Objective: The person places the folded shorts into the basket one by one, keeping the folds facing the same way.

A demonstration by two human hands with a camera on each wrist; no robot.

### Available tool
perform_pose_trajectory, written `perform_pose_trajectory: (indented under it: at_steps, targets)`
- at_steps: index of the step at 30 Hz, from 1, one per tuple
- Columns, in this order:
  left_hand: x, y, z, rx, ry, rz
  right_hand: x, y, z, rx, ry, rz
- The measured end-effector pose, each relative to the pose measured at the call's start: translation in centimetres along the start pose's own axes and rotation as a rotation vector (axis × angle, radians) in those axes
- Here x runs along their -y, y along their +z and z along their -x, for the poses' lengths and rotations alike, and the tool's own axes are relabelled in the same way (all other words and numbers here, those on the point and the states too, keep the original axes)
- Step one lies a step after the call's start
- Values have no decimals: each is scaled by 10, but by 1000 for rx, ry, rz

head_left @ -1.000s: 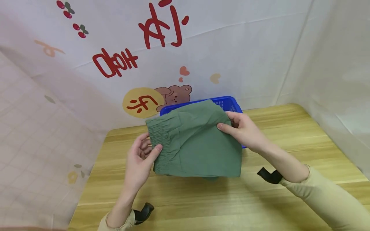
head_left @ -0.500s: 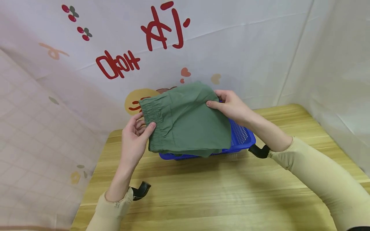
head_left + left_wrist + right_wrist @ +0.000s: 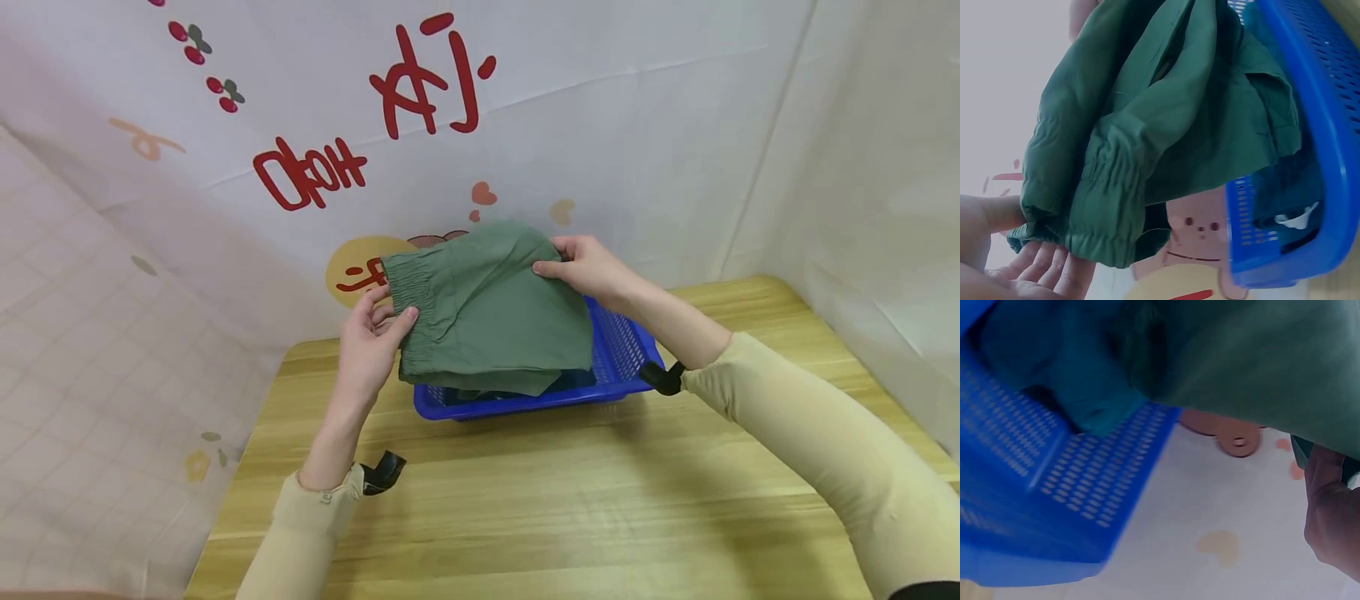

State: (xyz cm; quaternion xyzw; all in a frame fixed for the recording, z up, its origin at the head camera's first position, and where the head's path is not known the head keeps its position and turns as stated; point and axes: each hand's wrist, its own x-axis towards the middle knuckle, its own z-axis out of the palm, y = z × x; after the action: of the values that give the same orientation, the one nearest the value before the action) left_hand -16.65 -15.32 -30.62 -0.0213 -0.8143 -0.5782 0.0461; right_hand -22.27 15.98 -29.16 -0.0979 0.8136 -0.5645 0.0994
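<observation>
Folded green shorts (image 3: 502, 308) with a gathered elastic waistband are held up over a blue plastic basket (image 3: 525, 408). My left hand (image 3: 367, 342) pinches the waistband, thumb on the near face and fingers behind. At the opposite upper side, my right hand (image 3: 588, 271) grips the folded edge between thumb and fingers. In the left wrist view the layers of the shorts (image 3: 1141, 125) hang loosely, and a lower flap reaches in over the basket. Dark teal cloth (image 3: 1288, 194) with a small white patch lies inside the basket.
The basket stands on a wood-grain table (image 3: 555, 500) near its back edge. Behind it hangs a white printed cloth wall (image 3: 615, 150). A black wrist mount (image 3: 663, 377) on my right arm overlaps the basket's right rim.
Both hands have carried the shorts forward from in front of the basket to over it. The basket's front rim and right side now show. Both hands keep their hold.
</observation>
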Motion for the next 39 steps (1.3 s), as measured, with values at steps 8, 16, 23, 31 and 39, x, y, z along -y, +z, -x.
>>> perform_pose_trajectory:
  at_steps: [8,16,23,31,39]
  targets:
    - [16,15,-19,36,-57,-32,-22,-5,-14,31,49,31]
    - [43,36,-33,125,-144,-83,-49,-11,-24,159,167,121]
    - [55,53,-35,193,-150,-184,-70,-7,-24,147,166,280]
    - [57,55,-37,227,-138,-406,-70,3,-12,184,77,613]
    - [51,59,-36,312,-88,-627,-61,6,-4,267,23,776]
